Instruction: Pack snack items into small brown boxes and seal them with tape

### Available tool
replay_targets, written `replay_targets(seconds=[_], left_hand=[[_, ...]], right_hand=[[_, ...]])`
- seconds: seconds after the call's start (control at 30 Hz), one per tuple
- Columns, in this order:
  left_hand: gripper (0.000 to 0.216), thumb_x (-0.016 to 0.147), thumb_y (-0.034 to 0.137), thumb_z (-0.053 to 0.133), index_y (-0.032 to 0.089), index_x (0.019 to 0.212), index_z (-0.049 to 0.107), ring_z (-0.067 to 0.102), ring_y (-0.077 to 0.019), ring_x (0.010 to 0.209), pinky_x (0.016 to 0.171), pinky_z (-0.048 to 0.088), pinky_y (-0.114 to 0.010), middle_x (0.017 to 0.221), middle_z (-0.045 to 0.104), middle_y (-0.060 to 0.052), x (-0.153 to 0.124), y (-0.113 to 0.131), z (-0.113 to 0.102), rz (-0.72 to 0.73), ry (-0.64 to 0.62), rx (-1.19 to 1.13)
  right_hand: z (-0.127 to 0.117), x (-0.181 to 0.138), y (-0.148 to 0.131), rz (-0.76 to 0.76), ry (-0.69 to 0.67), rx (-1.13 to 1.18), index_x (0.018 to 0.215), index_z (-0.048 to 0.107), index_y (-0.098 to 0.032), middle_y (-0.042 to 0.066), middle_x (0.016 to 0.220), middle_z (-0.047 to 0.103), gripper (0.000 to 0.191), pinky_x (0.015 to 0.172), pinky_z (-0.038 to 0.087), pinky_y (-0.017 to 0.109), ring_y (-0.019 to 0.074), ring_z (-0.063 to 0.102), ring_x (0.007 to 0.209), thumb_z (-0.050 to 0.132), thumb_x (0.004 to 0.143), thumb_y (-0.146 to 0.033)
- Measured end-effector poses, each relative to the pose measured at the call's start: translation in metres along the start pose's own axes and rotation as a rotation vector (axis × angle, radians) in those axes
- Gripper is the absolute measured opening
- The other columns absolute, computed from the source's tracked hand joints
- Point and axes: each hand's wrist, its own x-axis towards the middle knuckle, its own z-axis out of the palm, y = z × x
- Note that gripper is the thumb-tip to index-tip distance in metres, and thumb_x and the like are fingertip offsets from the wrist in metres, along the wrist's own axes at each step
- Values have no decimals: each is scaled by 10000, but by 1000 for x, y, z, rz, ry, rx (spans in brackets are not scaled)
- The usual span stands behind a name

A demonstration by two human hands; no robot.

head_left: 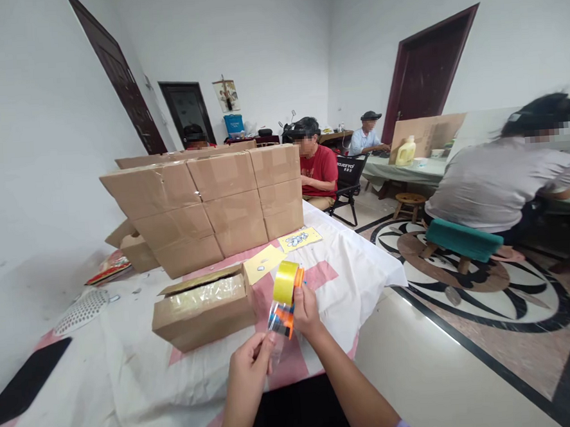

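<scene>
My right hand (pixel 306 310) grips a tape dispenser (pixel 286 288) with an orange and blue frame and a yellow-looking roll of tape. A clear strip of tape (pixel 276 348) runs down from it, and the fingers of my left hand (pixel 250 362) pinch its free end. Left of my hands, an opened cardboard box (pixel 205 321) lies on the cloth-covered table; shiny clear wrapping shows in its opening. Both hands are near the table's front edge, apart from the box.
Stacked cardboard boxes (pixel 207 208) form a wall across the table. Yellow cards (pixel 300 239) lie beside them. A black flat item (pixel 27 377) and a white perforated piece (pixel 82 311) are at left. Several people sit nearby, one on a green-topped stool (pixel 464 240).
</scene>
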Motion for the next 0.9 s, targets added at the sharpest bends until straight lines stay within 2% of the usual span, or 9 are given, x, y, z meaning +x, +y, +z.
replay_targets(seconds=[0.17,0.3,0.47,0.67,0.9], left_hand=[[624,847,784,492,215,590,482,416,-140,490,527,326,-256,484,422,24,-5,-2,2,-29,-7,-10],[615,838,781,508,214,599,507,419,-142,495,521,322,-254,486,417,25,-9,2,2,-27,-4,-34],[604,840,752,540,216,577,449,405,-131,485,507,313,-248,480,409,31,-10,-3,-1,-55,-2,-42],[666,769,841,552,205,582,483,366,-115,474,514,297,-247,462,375,43,1,-23,6,-61,-72,-128],[711,727,880,567,182,593,544,332,-102,462,512,286,-247,444,353,50,3,-28,8,-66,-113,-192]], right_hand=[[3,1,-7,72,92,56,736,467,-234,-25,602,461,443,523,338,293,145,424,526,318,1065,-491],[3,3,-11,119,103,131,741,472,-226,-31,600,451,430,501,306,279,131,400,514,335,1064,-475],[2,3,-13,102,125,98,706,450,-229,-30,587,442,452,500,300,282,128,381,509,357,1050,-506],[7,-2,-20,310,215,185,716,469,-225,-27,634,469,507,538,373,269,136,429,579,388,1009,-630],[7,-9,-37,617,359,221,861,649,-190,45,850,648,582,735,474,308,203,591,825,512,865,-755]])
